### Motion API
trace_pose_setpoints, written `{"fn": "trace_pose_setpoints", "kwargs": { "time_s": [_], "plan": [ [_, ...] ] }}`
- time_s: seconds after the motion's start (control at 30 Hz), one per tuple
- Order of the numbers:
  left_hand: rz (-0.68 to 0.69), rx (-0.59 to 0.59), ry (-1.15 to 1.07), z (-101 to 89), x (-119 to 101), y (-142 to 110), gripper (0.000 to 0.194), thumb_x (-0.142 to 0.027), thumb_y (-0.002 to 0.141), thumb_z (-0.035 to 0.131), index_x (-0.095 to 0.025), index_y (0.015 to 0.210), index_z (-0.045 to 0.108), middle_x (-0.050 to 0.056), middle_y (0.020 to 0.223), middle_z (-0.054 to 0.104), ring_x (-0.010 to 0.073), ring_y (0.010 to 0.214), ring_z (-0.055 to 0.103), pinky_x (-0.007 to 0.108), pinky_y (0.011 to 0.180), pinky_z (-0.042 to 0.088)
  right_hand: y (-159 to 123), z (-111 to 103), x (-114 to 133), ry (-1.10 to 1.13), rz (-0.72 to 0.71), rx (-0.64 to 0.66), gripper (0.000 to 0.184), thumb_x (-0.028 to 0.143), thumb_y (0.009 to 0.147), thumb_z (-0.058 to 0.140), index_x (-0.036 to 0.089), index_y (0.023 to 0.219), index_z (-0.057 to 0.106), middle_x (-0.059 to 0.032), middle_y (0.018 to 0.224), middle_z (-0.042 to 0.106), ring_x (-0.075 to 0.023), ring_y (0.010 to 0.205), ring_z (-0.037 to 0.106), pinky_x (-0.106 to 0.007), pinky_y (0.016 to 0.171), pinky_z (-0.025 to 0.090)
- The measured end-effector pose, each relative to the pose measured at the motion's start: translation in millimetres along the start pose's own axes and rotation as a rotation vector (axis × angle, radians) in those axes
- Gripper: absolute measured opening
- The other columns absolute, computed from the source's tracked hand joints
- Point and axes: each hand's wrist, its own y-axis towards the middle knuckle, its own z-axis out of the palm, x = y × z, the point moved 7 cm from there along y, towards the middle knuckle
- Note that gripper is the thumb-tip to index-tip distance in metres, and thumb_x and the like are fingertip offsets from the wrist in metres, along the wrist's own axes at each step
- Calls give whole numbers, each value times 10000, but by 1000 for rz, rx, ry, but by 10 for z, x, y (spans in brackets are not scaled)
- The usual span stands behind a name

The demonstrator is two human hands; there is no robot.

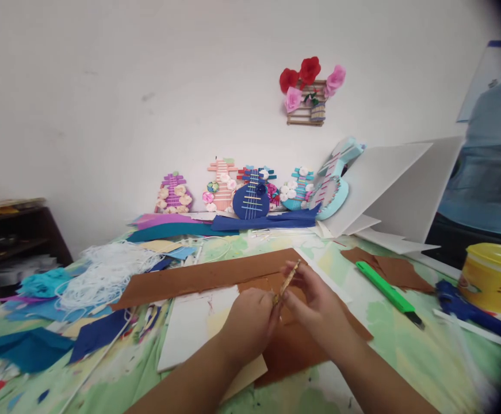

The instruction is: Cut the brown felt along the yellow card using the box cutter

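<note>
Bare forearms (pixel 190 376) are filling the bottom of my feed, and both hands are holding close together above the worktop (pixel 431 376). On the left hand (pixel 250 322), I am seeing fingers closing around the lower end of a slim gold-coloured implement (pixel 290 278); the right hand (pixel 319 307) is pinching its shaft, though I am not making out its exact kind. It is slanting above a brown sheet (pixel 295 359). Behind, a long brown strip (pixel 198 280) is overlapping a white board (pixel 185 333). Rightward, a green utility knife (pixel 382 284) is lying near a yellow tub (pixel 494 279). Leftward, white cord (pixel 99 279) is tangling; lute-shaped crafts (pixel 251 198) are standing along the wall (pixel 103 115).
</note>
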Motion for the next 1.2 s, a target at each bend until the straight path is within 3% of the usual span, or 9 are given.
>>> {"fn": "trace_pose_setpoints", "kwargs": {
  "time_s": [0.1,0.2,0.3,0.47,0.57,0.7,0.93,1.2],
  "plan": [
    [-43,20,-25,-4,55,8,285,-248,860,284,-183,682,497,42,619,532,189,570,502,280,519,347,234,178,-43,231,79,3,196,306,728,553,201,889,520,-15,828,570,-147,769,546,-283,713,419],
    [-75,45,-63,9,136,19,268,-242,864,294,-191,701,501,22,639,546,175,587,522,262,522,350,473,263,-155,397,167,-12,213,302,663,632,195,783,493,60,582,481,-84,531,466,-209,521,370],
    [-114,57,-85,54,235,27,207,-258,850,347,-194,775,529,14,704,580,174,642,542,260,566,375,616,299,-364,586,352,7,327,449,628,640,180,667,459,80,492,382,-50,412,334,-179,404,270],
    [-160,119,-94,159,327,26,209,-257,846,360,-190,923,543,24,836,600,175,738,549,265,633,415,673,303,-634,687,567,51,586,760,600,383,176,580,420,77,437,305,-40,333,216,-175,330,143],
    [-130,206,-78,239,292,17,231,-311,791,467,-180,963,549,56,929,583,219,855,524,319,736,411,658,312,-697,747,593,33,608,779,593,355,175,593,421,77,441,306,-39,336,220,-167,332,151],
    [-90,316,-45,362,256,-17,441,-366,735,548,-131,1107,515,120,1140,500,282,1038,435,391,886,333,608,324,-745,780,608,-7,586,756,598,397,171,617,426,78,452,315,-32,340,228,-156,329,163],
    [-94,424,18,475,316,-75,527,-420,795,471,-113,1221,434,136,1278,398,295,1162,343,421,957,261,581,279,-724,792,558,-18,545,709,619,455,165,639,434,77,467,329,-31,347,250,-148,323,190],
    [-82,465,53,489,325,-88,560,-443,816,434,-91,1251,401,144,1308,355,296,1192,301,412,969,250,607,206,-657,838,511,-13,570,734,619,413,165,608,440,69,462,322,-37,351,264,-160,327,192]
  ]
}}
